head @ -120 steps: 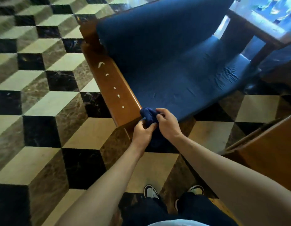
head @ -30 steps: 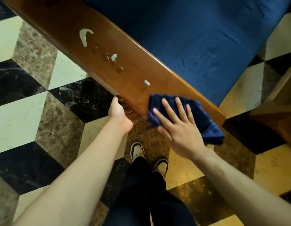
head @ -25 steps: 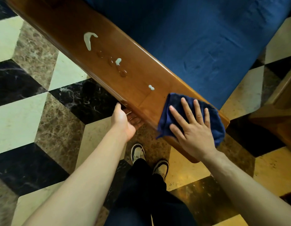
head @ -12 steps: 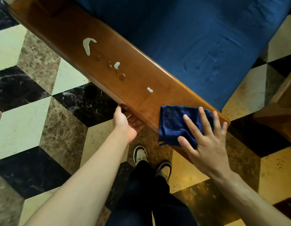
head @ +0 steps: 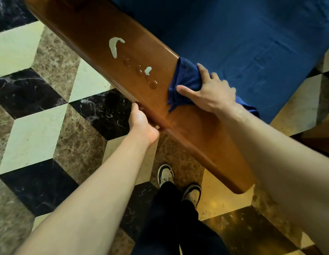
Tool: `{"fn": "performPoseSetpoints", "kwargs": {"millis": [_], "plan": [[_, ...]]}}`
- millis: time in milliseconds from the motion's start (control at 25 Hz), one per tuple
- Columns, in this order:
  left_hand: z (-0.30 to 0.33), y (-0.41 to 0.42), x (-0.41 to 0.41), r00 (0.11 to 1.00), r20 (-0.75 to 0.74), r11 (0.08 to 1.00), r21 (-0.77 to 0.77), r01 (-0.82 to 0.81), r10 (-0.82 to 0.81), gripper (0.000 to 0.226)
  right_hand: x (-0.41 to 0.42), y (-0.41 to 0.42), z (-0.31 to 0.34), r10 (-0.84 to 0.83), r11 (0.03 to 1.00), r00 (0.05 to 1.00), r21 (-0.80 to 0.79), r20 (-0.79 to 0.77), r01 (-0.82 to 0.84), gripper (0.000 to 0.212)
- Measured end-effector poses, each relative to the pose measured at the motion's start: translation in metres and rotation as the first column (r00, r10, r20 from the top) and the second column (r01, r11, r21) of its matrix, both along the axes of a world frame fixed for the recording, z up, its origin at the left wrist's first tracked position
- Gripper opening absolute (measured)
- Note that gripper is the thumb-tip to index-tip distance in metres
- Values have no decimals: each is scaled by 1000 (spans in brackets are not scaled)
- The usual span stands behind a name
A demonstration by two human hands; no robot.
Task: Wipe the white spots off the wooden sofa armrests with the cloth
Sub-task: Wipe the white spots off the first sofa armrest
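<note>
Armrest point(head: 187, 129): varnished wood, glossy, smooth, catching light. Cloth point(head: 185, 80): dark blue, soft, napped, matt, bunching under right hand point(head: 209, 92). White spots point(head: 114, 46): looking wet, shiny. Sofa cushion point(head: 252, 43): blue fabric, matt, creasing. Floor point(head: 36, 137): polished marble tiles, reflecting.

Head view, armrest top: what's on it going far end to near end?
Curved white smear → small white spot → clear droplet → blue cloth under the right hand → bare wood to the armrest tip.
</note>
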State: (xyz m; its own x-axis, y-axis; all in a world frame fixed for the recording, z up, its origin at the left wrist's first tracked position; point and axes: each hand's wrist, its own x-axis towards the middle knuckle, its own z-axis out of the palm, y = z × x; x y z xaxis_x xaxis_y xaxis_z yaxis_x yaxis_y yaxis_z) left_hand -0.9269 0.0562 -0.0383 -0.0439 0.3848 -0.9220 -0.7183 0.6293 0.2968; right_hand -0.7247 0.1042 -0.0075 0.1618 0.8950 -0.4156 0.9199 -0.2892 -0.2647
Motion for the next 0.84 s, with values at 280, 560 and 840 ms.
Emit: {"fn": "performPoseSetpoints", "kwargs": {"millis": [280,560,840], "plan": [[-3,29,-40,999,-40,1000,1,6,-6,58,-49,-93,-6,524,796,828,232,200,-560,76],[-4,40,-54,988,-118,994,-34,100,-103,51,-18,-70,-3,349,911,914,151,207,-383,84],[-1,51,-78,975,-222,999,-21,25,-29,46,-104,75,-9,307,941,950,130,59,-312,94]]}}
